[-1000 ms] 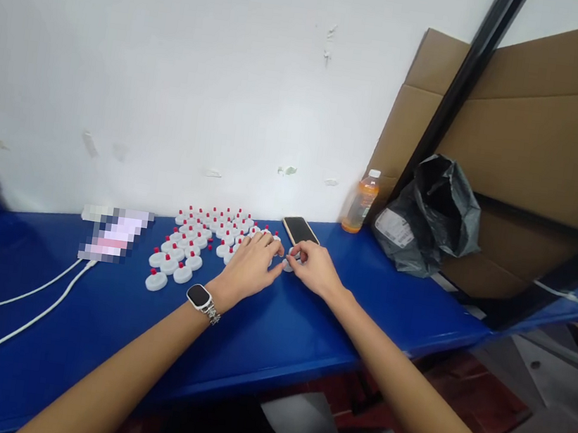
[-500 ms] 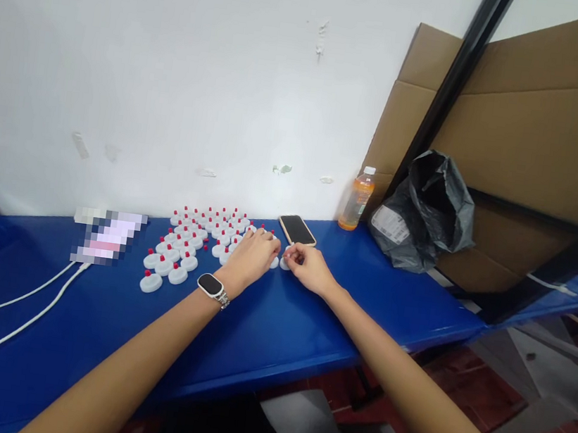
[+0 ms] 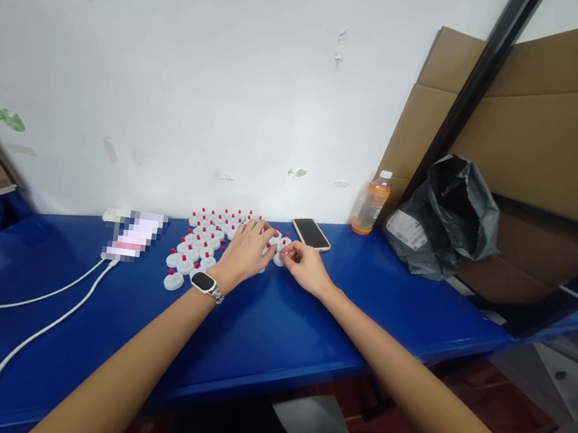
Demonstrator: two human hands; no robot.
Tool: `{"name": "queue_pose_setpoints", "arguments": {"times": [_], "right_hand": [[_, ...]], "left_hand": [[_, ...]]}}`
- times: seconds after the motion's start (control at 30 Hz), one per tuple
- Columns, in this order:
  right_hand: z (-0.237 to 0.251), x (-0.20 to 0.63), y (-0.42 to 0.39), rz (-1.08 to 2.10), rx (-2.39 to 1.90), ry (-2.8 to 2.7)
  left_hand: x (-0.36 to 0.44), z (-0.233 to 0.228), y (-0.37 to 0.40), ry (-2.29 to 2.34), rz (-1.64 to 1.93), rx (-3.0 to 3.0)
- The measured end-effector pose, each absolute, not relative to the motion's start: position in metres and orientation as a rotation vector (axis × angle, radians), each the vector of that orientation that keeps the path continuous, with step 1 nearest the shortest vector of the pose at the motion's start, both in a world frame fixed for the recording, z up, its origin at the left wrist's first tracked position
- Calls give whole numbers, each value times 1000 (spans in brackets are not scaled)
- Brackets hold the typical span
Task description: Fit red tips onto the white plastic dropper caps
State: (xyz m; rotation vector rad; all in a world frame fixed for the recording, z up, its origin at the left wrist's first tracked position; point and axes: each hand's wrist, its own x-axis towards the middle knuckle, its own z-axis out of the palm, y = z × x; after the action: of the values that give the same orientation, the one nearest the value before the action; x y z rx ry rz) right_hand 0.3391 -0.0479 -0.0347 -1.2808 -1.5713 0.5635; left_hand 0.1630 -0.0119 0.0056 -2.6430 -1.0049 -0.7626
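Near the back edge of the worktop (image 3: 262, 341), about the middle of its length, we see a small white cap with a red tip (image 3: 279, 256). Our right hand (image 3: 303, 267) pinches it between thumb and fingers; that grip is closed on the cap. Our left hand (image 3: 246, 252) lies flat with fingers spread on the other white caps (image 3: 193, 250). It presses them down and we cannot tell if it holds any one of them.

The pinched cap sits flat on its wide side. Its red tip points up, so its short middle line stands upright. It is round, so it has no long side.

What could go wrong? The caps stand very close, touching or just beside each other. A push from our left hand could knock some over or slide them out of their rows. The pinched cap is small, so it could slip and roll toward the phone (image 3: 311, 233) just beside it. The orange bottle (image 3: 372, 204) stands well apart, near the black bag (image 3: 443, 219).
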Motion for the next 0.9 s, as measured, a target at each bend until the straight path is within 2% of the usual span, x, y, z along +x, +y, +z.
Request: {"name": "queue_pose_setpoints", "arguments": {"times": [0.17,0.27,0.4,0.6,0.9], "right_hand": [[-21,313,-60,811,-998,-1469],[-12,289,-58,835,-944,-1502],[1,262,-31,472,-1158,-1720],[9,226,25,-36,-1481,-2307],[15,202,44,16,-1683,-2448]], "left_hand": [[133,5,-36,-892,-843,-2823],[105,2,-37,-945,-841,-2836],[62,1,-24,-1182,-940,-2684],[35,-4,-17,-1418,-858,-2653],[37,-10,-23,-1414,-817,-2715]]}}
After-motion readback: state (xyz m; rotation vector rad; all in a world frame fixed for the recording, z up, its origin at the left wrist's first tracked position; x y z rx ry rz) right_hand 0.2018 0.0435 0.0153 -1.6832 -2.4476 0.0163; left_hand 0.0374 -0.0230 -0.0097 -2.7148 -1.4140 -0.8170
